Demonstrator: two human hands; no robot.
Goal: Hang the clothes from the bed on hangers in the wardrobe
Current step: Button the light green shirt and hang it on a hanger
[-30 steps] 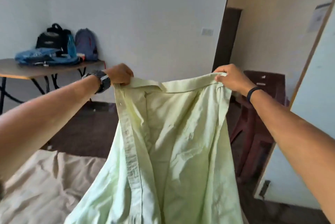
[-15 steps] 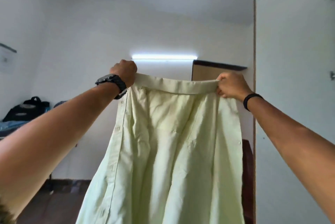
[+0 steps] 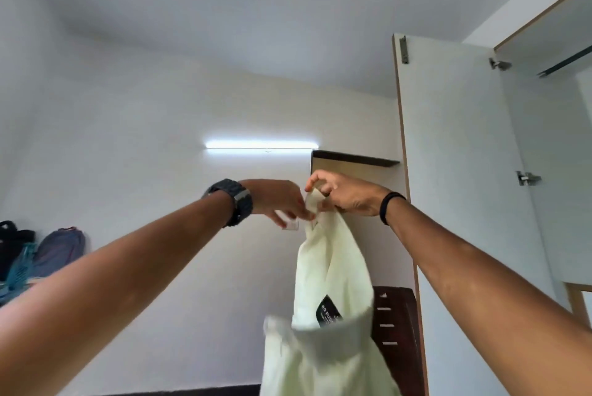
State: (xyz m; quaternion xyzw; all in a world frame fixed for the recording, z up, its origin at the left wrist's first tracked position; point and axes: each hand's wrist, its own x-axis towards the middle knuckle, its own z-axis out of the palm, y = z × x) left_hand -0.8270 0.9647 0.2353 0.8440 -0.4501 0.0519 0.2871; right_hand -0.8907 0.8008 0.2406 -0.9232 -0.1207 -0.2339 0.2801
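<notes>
A pale green shirt (image 3: 326, 283) hangs in front of me, folded lengthwise, with its collar and black label low in the view. My right hand (image 3: 346, 193) pinches the shirt's top edge. My left hand (image 3: 282, 200), with a black watch on the wrist, meets it there and its fingertips pinch the same bunched fabric. The wardrobe (image 3: 544, 126) stands at the right with its white door (image 3: 455, 152) swung open and a hanging rail (image 3: 563, 60) near the top. No hanger and no bed are in view.
A dark wooden chair (image 3: 397, 325) stands behind the shirt beside the wardrobe door. Backpacks (image 3: 57, 251) sit at the far left. A tube light (image 3: 259, 145) glows on the white wall above a doorway (image 3: 352, 161).
My hands, spread apart holding the shirt wide, have come together at its top edge. The shirt now hangs folded and narrow. My view has tilted upward.
</notes>
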